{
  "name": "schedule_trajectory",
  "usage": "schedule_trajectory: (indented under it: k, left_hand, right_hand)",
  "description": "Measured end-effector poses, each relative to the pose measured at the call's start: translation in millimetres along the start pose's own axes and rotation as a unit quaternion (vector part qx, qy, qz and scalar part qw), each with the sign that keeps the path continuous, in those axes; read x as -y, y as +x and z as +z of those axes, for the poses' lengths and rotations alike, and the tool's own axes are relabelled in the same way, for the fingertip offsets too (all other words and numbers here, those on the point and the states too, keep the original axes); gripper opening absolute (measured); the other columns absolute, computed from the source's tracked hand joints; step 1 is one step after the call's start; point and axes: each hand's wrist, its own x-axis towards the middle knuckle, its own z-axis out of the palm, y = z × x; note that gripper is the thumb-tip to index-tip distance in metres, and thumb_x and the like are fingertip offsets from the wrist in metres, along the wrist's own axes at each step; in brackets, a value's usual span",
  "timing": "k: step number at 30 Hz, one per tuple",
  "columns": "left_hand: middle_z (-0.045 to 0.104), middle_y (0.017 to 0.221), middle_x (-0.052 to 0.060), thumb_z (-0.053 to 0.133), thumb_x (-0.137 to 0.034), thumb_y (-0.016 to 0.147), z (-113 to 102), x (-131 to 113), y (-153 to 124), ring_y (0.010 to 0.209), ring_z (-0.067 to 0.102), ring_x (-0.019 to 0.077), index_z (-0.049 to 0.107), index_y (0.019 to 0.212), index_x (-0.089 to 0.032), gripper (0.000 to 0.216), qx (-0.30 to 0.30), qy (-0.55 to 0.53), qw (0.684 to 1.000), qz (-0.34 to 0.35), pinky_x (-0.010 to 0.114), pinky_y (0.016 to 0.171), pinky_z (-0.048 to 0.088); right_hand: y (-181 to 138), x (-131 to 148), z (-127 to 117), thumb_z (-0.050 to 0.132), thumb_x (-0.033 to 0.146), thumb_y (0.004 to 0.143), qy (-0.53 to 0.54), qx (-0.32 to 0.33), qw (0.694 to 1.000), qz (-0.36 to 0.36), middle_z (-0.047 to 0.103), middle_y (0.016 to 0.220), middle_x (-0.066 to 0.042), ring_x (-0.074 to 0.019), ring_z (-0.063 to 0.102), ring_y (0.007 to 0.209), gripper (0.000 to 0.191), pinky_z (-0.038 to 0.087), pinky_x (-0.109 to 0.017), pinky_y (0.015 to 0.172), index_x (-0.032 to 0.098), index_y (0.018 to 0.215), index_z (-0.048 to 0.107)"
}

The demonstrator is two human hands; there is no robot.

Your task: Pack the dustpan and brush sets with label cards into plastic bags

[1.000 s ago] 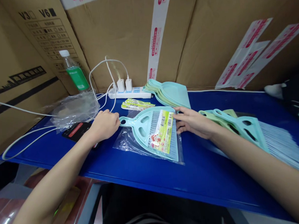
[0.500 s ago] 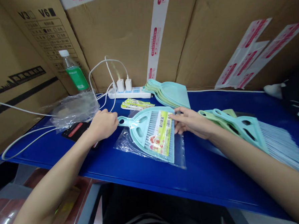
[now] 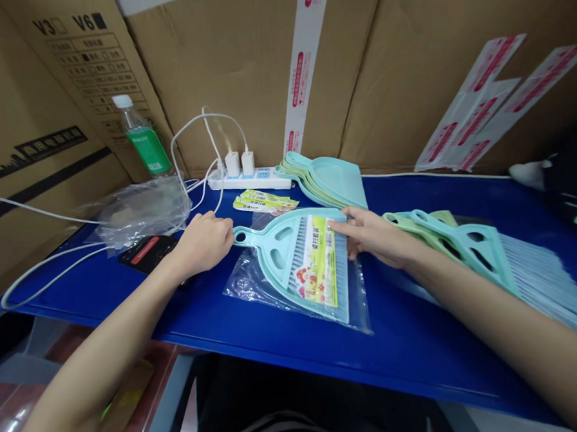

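A light-blue dustpan (image 3: 270, 233) with a matching hand brush (image 3: 297, 241) nested in it lies at the middle of the table. A yellow-green label card (image 3: 322, 259) with a cartoon print covers the bristles. Clear plastic bag (image 3: 248, 276) shows under and around the set; whether the set is inside it I cannot tell. My left hand (image 3: 205, 243) is closed at the tip of the dustpan's handle. My right hand (image 3: 371, 234) grips the dustpan's far right edge, thumb on the card and fingers partly hidden behind the rim.
Stacked dustpans (image 3: 337, 178) and several label cards (image 3: 263, 201) lie behind. Brushes (image 3: 484, 251) rest at right. A power strip (image 3: 267, 178) with white cables, a bottle (image 3: 147, 146), crumpled plastic (image 3: 143, 207) and a phone (image 3: 148, 252) are on the left. Cardboard (image 3: 242, 70) walls the back.
The dustpan set and its plastic have shifted slightly right and toward me, with the card turned flatter to view. My left hand has moved a little right; my right hand has barely moved.
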Motion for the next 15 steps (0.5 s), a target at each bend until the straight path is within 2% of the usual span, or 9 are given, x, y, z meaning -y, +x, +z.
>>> schedule_trajectory:
  k: [6,10,15]
  left_hand:
    - [0.068,0.071,0.011,0.034,-0.018,0.09,-1,1,0,0.081,0.063,0.0289,0.061,0.074,-0.017,0.032,-0.008,0.015,0.999,-0.036,0.037,0.071,0.044]
    - [0.07,0.074,0.013,0.035,-0.017,0.09,0,4,0,0.084,0.063,0.0297,0.063,0.077,-0.016,0.032,-0.016,0.026,0.998,-0.053,0.037,0.072,0.044]
    - [0.072,0.08,0.014,0.035,-0.016,0.089,3,8,-1,0.09,0.063,0.0308,0.065,0.081,-0.015,0.03,-0.028,0.038,0.996,-0.071,0.038,0.076,0.043]
  right_hand:
    - [1,-2,-6,0.064,0.024,0.087,0.032,0.038,0.999,0.008,0.06,0.059,0.003,-0.0117,0.061,0.047,0.021,0.049,-0.022,0.044,0.022,0.092,0.043]
    - [5,-10,-13,0.069,0.024,0.081,0.025,0.073,0.997,-0.016,0.061,0.071,0.001,-0.0145,0.066,0.055,0.034,0.054,-0.027,0.049,0.02,0.106,0.046]
    - [4,-10,-16,0.068,0.025,0.079,-0.016,0.075,0.997,-0.018,0.061,0.074,0.001,-0.0131,0.064,0.052,0.045,0.054,-0.028,0.049,0.016,0.118,0.048]
